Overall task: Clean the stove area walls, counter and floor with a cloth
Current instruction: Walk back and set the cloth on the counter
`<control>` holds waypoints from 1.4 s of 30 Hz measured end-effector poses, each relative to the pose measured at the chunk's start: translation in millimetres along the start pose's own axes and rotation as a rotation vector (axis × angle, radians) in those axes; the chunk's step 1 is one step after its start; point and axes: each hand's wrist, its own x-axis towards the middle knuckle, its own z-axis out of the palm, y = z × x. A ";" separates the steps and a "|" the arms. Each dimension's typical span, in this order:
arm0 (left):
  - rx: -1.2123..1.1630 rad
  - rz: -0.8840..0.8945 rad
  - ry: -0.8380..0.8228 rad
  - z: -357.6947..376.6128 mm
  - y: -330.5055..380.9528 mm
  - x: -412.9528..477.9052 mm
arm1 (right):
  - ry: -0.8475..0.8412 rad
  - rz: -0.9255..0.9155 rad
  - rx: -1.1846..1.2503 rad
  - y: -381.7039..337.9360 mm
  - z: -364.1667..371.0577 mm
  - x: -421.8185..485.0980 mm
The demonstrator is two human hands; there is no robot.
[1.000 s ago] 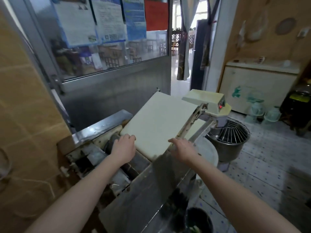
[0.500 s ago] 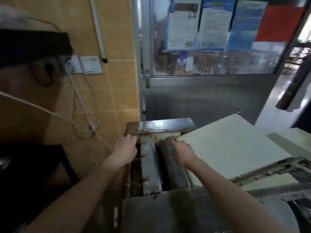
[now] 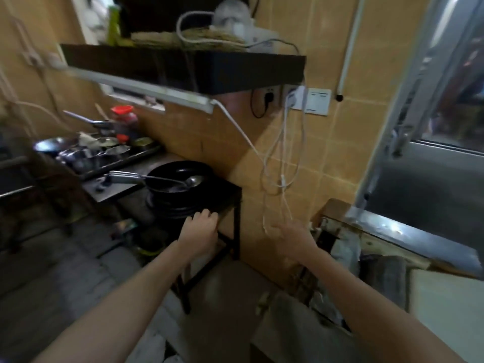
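Note:
The black stove stand (image 3: pixel 230 195) sits against the orange tiled wall (image 3: pixel 327 153), with a black wok (image 3: pixel 180 184) and a metal ladle (image 3: pixel 157 179) on it. My left hand (image 3: pixel 200 229) hovers at the stand's front edge, fingers curled, holding nothing. My right hand (image 3: pixel 290 234) is blurred in the air before the wall, just below the dangling white cables (image 3: pixel 282 163), fingers apart. No cloth is visible in either hand.
A dark range hood (image 3: pixel 183 66) overhangs the stove. Metal bowls and a tray (image 3: pixel 99 153) fill the counter at left. A dough machine (image 3: pixel 392 247) stands at right below a steel door (image 3: pixel 432 184). Tiled floor (image 3: pixel 78 271) lies at lower left.
The view swung left from the dough machine to the stove. Both hands left the machine; the left now reaches the stove stand, the right is in front of the wall.

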 end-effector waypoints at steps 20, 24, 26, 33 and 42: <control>0.042 -0.523 -0.023 -11.4 -238.7 -118.6 | -0.020 -0.413 0.183 -233.0 37.6 84.3; 0.014 -0.545 0.004 -13.4 -282.3 -114.2 | -0.004 -0.454 0.165 -276.7 40.0 105.2; 0.013 -0.540 0.033 -17.9 -307.7 -110.6 | 0.001 -0.467 0.123 -299.2 37.4 121.9; 0.007 -0.601 0.071 -23.4 -414.2 -115.2 | -0.002 -0.514 0.127 -417.4 38.7 184.1; -0.021 -0.667 -0.006 -5.0 -505.2 -106.4 | -0.067 -0.626 0.224 -514.2 85.6 240.1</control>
